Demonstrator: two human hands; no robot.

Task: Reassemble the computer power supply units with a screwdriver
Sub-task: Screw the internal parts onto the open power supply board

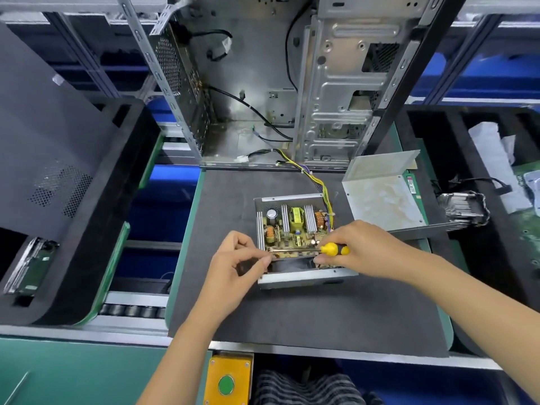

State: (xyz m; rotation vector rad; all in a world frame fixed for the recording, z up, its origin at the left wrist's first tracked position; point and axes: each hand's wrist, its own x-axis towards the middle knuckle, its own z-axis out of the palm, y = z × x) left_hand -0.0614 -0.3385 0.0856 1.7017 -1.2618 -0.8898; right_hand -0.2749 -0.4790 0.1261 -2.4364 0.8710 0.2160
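On a dark mat we see an open power supply unit, its circuit board exposed, lying in front of an empty computer case. Our right hand grips a screwdriver by its yellow handle, the shaft lying level across the unit's near side. Our left hand pinches at the shaft's tip with thumb and forefinger; what it holds there is too small to tell. The unit's metal cover rests just to the right.
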